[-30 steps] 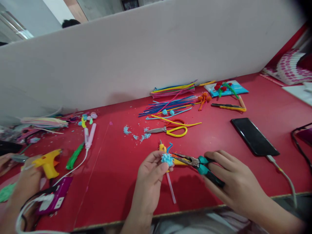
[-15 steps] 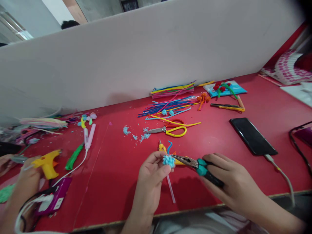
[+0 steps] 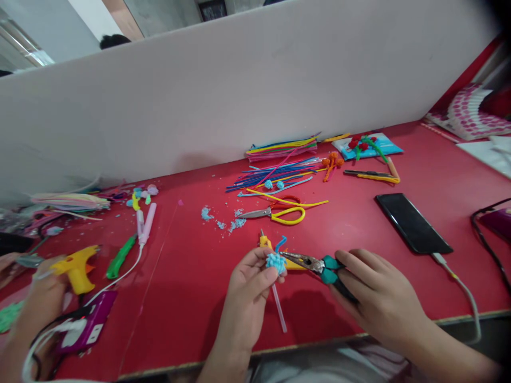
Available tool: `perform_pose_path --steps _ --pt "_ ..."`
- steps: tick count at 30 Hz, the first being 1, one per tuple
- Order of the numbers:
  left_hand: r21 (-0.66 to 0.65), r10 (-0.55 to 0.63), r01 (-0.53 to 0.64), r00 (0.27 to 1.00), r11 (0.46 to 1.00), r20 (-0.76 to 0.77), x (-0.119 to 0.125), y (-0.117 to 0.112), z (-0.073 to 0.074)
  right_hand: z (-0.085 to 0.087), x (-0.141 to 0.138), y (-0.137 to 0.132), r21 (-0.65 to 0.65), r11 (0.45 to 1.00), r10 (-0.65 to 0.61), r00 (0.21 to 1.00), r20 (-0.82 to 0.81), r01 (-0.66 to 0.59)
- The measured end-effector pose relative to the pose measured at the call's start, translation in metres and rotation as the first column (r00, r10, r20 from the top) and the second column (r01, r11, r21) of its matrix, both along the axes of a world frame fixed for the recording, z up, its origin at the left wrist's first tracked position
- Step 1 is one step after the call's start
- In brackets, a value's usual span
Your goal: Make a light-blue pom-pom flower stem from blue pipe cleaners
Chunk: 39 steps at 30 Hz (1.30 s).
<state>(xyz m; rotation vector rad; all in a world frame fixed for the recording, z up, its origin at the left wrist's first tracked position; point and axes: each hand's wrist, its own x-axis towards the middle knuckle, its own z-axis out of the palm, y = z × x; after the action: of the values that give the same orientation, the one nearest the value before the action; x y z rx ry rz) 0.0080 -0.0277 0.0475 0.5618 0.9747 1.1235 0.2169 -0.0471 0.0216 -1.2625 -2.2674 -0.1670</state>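
My left hand (image 3: 252, 279) pinches a light-blue pipe-cleaner ball (image 3: 276, 263) between thumb and fingers. A blue stem (image 3: 281, 243) sticks up from the ball's far side. In my right hand (image 3: 371, 287) are long-nose pliers (image 3: 319, 265) with teal and black handles, their tips at the ball's upper right edge. Whether the jaws grip a strand is too small to tell. Behind the ball lies a yellow glue gun (image 3: 265, 241), partly hidden by it and my hand; a clear glue stick (image 3: 279, 311) shows below.
Beyond my hands lie scissors (image 3: 288, 215), blue fuzz clippings (image 3: 238, 224) and pipe cleaners (image 3: 275, 173). A phone (image 3: 413, 223) charges at right. At left, a co-worker's hand (image 3: 51, 276) is beside another yellow glue gun (image 3: 79, 268), a green cutter (image 3: 121, 258) and a purple power strip (image 3: 91, 324).
My right hand and the pliers' handles have shifted slightly, with the jaw tips still at the ball. The blue stem now leans further right. My left hand keeps its pinch.
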Motion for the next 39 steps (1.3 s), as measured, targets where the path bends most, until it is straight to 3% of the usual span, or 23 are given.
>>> perform_pose_path --steps 4,14,18,24,29,39 --pt "-0.021 -0.015 0.016 0.999 1.000 0.045 -0.001 0.001 -0.002 -0.004 0.002 -0.001 0.076 0.997 -0.025 0.996 0.091 0.018" --pt "-0.001 -0.025 0.025 0.998 1.000 0.058 -0.001 0.000 -0.003 0.002 0.007 0.002 0.110 0.993 -0.047 0.990 0.133 0.032" --pt "0.014 -0.032 0.030 0.994 0.999 0.102 -0.003 0.002 -0.004 0.009 0.010 0.008 -0.011 0.999 -0.052 0.998 -0.031 0.052" --pt "-0.028 -0.041 0.047 0.980 0.998 0.194 -0.005 0.003 -0.003 0.008 0.011 0.006 -0.260 0.962 0.013 0.966 -0.258 -0.083" --pt "-0.038 -0.060 0.070 0.976 0.997 0.209 -0.002 0.003 -0.003 0.001 0.008 0.003 -0.259 0.963 0.017 0.974 -0.225 -0.077" --pt "-0.029 -0.051 0.056 0.988 0.998 0.143 -0.006 0.001 -0.008 0.004 0.005 0.002 -0.260 0.962 0.026 0.974 -0.224 -0.085"
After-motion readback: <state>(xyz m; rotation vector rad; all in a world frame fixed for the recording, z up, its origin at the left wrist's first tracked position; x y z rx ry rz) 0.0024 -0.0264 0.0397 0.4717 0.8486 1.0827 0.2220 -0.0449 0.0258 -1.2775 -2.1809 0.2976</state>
